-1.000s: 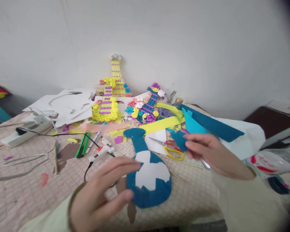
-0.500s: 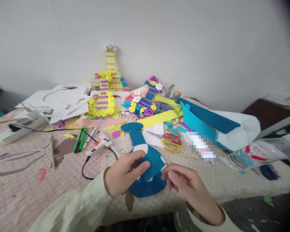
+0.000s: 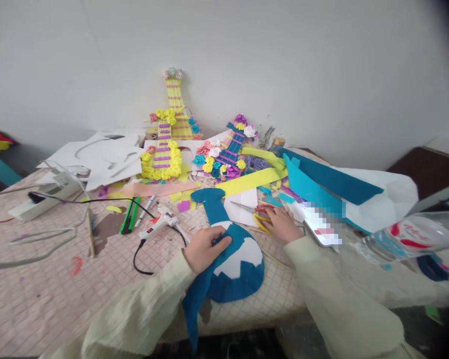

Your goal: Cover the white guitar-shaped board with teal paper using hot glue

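A guitar-shaped cutout [image 3: 235, 291], white with blue paper over its neck and lower rim, lies near the table's front edge. My left hand [image 3: 205, 249] pinches a loose piece of blue paper [image 3: 195, 304] over the cutout's middle; one end of the paper hangs past the table edge. Bare white with jagged blue borders shows on the cutout's body. Up and to the right, my right hand [image 3: 283, 224] has its fingers closed on the handles of the scissors [image 3: 261, 222], one red and one yellow. The scissors' blades point left over a white sheet [image 3: 242, 213].
A hot glue gun [image 3: 160, 224] and green utility knife [image 3: 129, 217] lie left, with a power strip [image 3: 45, 199] beyond. Decorated paper guitars [image 3: 164, 154] stand at the back. Rightward are a phone [image 3: 322, 227], blue sheets [image 3: 314, 192] and a plastic bottle [image 3: 404, 239].
My right hand has moved from the cutout's right edge up to the scissors. The loose blue paper has swung down and left, uncovering the cutout's white middle. My left hand still holds it.
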A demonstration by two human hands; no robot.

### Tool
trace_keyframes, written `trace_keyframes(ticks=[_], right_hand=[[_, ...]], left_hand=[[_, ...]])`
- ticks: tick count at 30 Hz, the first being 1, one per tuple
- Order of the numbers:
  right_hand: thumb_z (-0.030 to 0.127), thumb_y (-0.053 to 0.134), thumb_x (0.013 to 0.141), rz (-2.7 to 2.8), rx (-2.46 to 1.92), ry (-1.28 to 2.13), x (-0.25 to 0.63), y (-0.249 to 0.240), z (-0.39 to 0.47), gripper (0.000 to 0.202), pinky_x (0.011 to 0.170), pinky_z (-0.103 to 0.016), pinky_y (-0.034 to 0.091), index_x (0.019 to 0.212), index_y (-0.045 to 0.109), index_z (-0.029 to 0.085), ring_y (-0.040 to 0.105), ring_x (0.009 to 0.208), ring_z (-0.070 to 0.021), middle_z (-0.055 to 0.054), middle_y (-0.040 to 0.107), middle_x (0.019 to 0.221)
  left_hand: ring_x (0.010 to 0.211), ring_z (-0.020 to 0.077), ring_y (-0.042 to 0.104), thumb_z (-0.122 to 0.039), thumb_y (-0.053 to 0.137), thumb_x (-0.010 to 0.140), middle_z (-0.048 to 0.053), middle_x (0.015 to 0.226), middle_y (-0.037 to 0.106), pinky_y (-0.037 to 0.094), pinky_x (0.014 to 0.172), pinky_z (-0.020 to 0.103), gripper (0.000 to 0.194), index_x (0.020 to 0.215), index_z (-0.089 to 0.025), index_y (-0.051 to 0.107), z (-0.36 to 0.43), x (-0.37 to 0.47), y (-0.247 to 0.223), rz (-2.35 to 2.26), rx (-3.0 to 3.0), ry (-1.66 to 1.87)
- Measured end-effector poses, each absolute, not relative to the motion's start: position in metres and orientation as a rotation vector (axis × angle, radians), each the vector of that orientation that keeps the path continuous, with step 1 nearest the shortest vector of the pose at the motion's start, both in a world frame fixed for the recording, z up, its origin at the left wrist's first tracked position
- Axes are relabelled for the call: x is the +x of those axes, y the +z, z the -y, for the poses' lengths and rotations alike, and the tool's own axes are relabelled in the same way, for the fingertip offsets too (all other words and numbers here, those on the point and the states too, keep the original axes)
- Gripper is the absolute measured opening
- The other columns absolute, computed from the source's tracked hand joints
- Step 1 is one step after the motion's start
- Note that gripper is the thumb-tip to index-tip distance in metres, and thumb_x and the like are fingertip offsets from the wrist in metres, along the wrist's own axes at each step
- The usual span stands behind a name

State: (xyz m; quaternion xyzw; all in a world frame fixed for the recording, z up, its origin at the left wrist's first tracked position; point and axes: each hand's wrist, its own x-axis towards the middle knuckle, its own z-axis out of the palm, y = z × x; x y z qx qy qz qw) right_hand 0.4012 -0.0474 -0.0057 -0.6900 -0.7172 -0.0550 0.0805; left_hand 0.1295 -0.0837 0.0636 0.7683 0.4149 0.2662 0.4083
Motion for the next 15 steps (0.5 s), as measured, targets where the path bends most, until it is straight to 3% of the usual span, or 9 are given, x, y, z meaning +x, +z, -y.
trace_keyframes(ticks=[7, 11, 13, 15], right_hand=[[0.037, 0.056, 0.074, 2.016, -1.893, -0.067, 0.406, 0.017, 0.039, 0.037, 0.088, -0.046, 0.033, 0.104, 0.056, 0.015, 0.047, 0.107, -0.0341, -0.017, 0.057, 0.106], [0.04, 0.05, 0.079, 1.757, -1.723, 0.173, 0.4, 0.037, 0.044, 0.043, 0.069, -0.036, 0.046, 0.113, 0.044, 0.014, 0.059, 0.083, -0.0239, -0.012, 0.06, 0.095], [0.044, 0.047, 0.08, 1.582, -1.568, 0.368, 0.39, 0.041, 0.042, 0.043, 0.059, -0.031, 0.048, 0.111, 0.042, 0.016, 0.059, 0.067, -0.019, -0.007, 0.06, 0.084], [0.047, 0.048, 0.078, 1.49, -1.454, 0.464, 0.377, 0.042, 0.035, 0.042, 0.057, -0.03, 0.049, 0.109, 0.041, 0.018, 0.059, 0.066, -0.0172, -0.005, 0.059, 0.083]], left_hand=[[0.049, 0.0103, 0.052, -0.046, 0.052, 0.076, -0.005, 0.053, 0.042, 0.037, 0.043, 0.02, 0.033, 0.064, -0.018, 0.039, 0.061, 0.132, 0.048, -0.891, 1.573, 0.815], [0.048, 0.0139, 0.06, -0.049, 0.058, 0.071, -0.003, 0.058, 0.056, 0.046, 0.042, 0.023, 0.035, 0.078, -0.018, 0.042, 0.05, 0.137, 0.052, -0.743, 1.24, 0.914], [0.044, 0.0126, 0.059, -0.046, 0.059, 0.072, -0.003, 0.059, 0.058, 0.043, 0.037, 0.02, 0.034, 0.08, -0.017, 0.045, 0.044, 0.137, 0.05, -0.748, 1.186, 0.978], [0.038, 0.0109, 0.056, -0.044, 0.06, 0.071, -0.004, 0.055, 0.056, 0.038, 0.03, 0.017, 0.032, 0.08, -0.016, 0.047, 0.038, 0.134, 0.044, -0.787, 1.136, 1.042]])
